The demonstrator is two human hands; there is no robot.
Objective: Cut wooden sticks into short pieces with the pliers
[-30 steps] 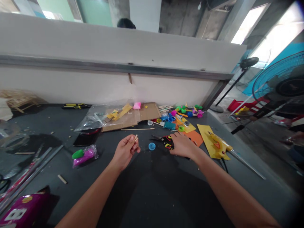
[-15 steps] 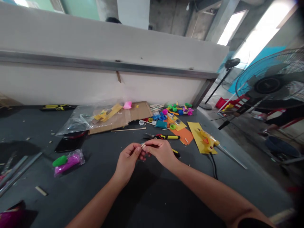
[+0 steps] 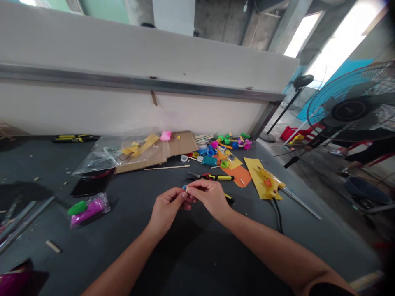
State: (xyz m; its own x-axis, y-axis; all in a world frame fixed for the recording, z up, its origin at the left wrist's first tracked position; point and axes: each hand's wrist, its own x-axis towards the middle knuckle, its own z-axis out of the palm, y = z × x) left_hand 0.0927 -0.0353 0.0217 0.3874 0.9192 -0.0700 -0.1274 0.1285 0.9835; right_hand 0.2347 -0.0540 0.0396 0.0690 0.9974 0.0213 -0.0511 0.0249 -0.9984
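My left hand point(image 3: 166, 209) and my right hand point(image 3: 211, 198) meet fingertip to fingertip above the dark table. Between them shows a small blue piece point(image 3: 184, 187), pinched by my left fingers. A short pale stick piece point(image 3: 187, 190) sits in the pinch of my right thumb and forefinger, touching or very close to the blue one. Fingers hide most of both pieces. Just beyond my right hand lie pliers point(image 3: 216, 177) with yellow-and-black handles. Another yellow-and-black tool point(image 3: 229, 199) is partly covered by that hand.
A yellow glue gun point(image 3: 271, 185) rests on yellow sheet at the right. Colourful clay and small caps point(image 3: 210, 152) crowd the back, beside cardboard point(image 3: 182, 144) and a plastic bag point(image 3: 101, 152). A phone point(image 3: 89, 186) and purple clay packet point(image 3: 89, 211) lie left. A fan point(image 3: 348, 109) stands right.
My fingertips have shifted slightly. The pale stick piece has turned more upright, and more of the blue piece shows. The things on the table have not moved.
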